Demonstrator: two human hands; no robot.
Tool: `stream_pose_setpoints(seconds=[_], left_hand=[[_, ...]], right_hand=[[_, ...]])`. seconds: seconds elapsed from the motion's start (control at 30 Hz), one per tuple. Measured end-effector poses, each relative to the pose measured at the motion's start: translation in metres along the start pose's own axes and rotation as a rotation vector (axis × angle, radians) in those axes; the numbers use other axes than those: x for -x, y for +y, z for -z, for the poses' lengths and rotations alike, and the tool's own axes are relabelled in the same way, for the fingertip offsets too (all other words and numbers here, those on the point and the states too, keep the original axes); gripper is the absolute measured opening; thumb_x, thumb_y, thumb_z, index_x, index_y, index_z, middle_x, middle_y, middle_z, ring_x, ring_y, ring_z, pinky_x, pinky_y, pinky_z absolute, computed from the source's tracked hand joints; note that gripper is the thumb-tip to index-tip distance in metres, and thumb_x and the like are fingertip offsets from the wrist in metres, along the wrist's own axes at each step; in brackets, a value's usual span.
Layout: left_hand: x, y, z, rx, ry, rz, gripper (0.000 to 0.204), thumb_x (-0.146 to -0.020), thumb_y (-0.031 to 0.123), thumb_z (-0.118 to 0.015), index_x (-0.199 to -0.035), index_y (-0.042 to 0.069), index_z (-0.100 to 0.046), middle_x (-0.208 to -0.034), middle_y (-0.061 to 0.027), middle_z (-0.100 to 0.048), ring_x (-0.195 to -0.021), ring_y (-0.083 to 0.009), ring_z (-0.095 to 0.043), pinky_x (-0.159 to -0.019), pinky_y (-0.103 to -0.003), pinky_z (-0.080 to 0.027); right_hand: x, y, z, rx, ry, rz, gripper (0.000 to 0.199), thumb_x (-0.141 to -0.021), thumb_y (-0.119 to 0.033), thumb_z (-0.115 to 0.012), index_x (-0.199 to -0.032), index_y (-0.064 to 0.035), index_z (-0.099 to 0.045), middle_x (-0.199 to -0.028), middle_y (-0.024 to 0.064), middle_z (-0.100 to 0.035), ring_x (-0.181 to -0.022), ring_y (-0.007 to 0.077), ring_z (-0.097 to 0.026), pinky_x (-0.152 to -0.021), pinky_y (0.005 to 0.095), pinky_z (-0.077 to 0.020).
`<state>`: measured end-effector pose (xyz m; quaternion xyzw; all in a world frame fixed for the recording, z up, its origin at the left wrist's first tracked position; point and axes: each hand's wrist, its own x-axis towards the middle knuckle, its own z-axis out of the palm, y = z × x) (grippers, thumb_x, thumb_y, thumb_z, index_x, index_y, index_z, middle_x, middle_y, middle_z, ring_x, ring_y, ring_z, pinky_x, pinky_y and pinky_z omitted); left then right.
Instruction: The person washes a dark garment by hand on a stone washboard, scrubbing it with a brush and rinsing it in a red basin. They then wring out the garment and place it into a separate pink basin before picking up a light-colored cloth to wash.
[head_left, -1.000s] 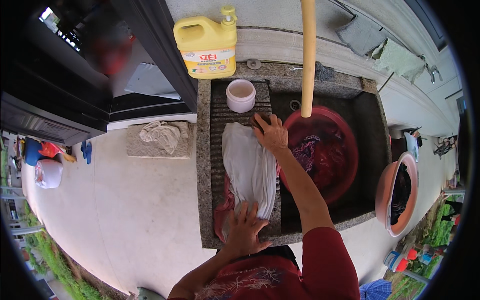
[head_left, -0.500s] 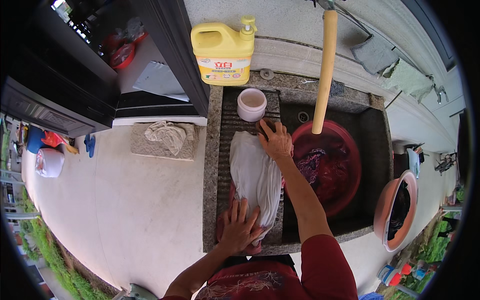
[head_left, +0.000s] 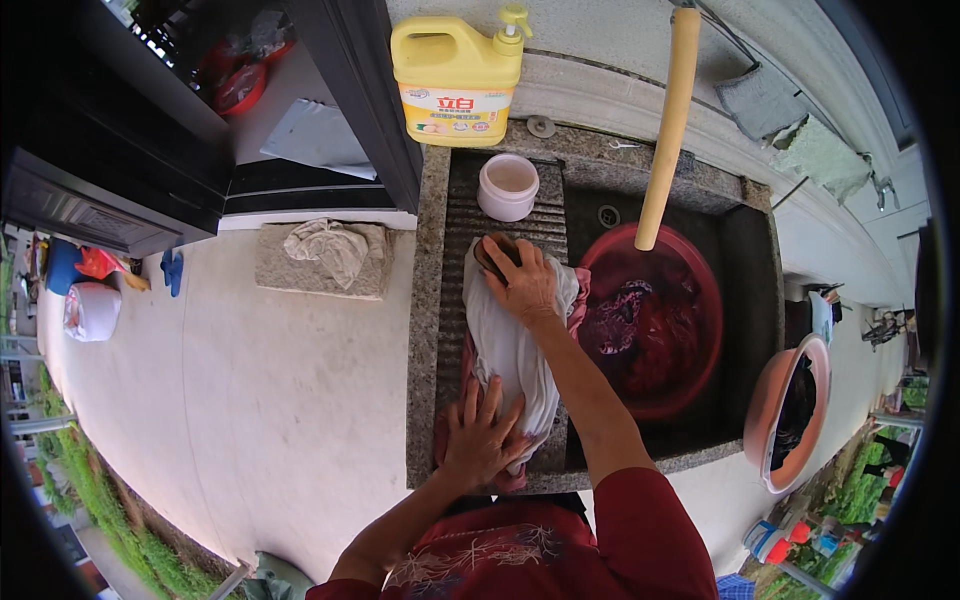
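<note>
A wet white garment (head_left: 512,365) lies stretched along the ridged stone washboard (head_left: 462,205), with pink cloth (head_left: 581,303) showing beneath its edges. At its far end, my right hand (head_left: 530,288) is closed around a brown scrub brush (head_left: 491,258) resting on the fabric. The brush's underside is hidden. My left hand (head_left: 480,440) lies on the near end, fingers spread, pressing the garment against the board. Just beyond the brush stands a pale pink tub (head_left: 508,188).
Right of the washboard, a sink (head_left: 745,300) holds a red basin (head_left: 700,385) of water and patterned cloth. A tan hose (head_left: 668,130) hangs above it. A yellow pump jug (head_left: 457,82) stands behind the washboard. A pink tub of dark laundry (head_left: 762,425) is beyond the sink's right side.
My right hand and the brush have moved left onto the white garment's far end, baring pink cloth on its right. My left hand stays on the near end. The whole view has shifted slightly.
</note>
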<state>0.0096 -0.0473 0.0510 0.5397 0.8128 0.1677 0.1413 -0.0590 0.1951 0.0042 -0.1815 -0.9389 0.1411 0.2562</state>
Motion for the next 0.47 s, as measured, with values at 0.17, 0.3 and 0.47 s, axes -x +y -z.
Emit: stream_pose_setpoints(seconds=[0.17, 0.3, 0.47], left_hand=[[0.003, -0.006, -0.008, 0.019, 0.08, 0.008, 0.06, -0.082, 0.056, -0.056, -0.132, 0.024, -0.048, -0.149, -0.0171, -0.022, -0.132, -0.0434, -0.024, -0.096, -0.058, -0.026], [0.003, -0.006, -0.003, -0.025, 0.009, 0.007, 0.061, -0.082, 0.056, -0.056, -0.134, 0.026, -0.047, -0.149, -0.018, -0.022, -0.131, -0.0433, -0.024, -0.095, -0.058, -0.027], [0.003, 0.001, -0.001, -0.1, -0.034, 0.024, 0.064, -0.081, 0.056, -0.057, -0.137, 0.027, -0.044, -0.152, -0.0168, -0.016, -0.135, -0.0427, -0.018, -0.097, -0.058, -0.025]], right_hand=[[0.056, -0.044, 0.035, -0.102, -0.247, -0.029, 0.048, -0.075, -0.027, -0.07, -0.121, -0.0267, -0.058, -0.097, 0.0103, -0.05, -0.086, 0.0283, -0.056, -0.065, 0.0427, -0.0499], [0.097, -0.041, 0.087, -0.125, -0.362, 0.196, 0.053, -0.074, -0.031, -0.07, -0.125, -0.0282, -0.056, -0.099, 0.0082, -0.049, -0.089, 0.0273, -0.056, -0.065, 0.0388, -0.0498], [0.0, 0.036, 0.016, 0.097, -0.146, -0.303, 0.051, -0.077, -0.032, -0.068, -0.126, -0.0264, -0.055, -0.105, 0.0099, -0.05, -0.092, 0.0314, -0.055, -0.08, 0.0486, -0.0485]])
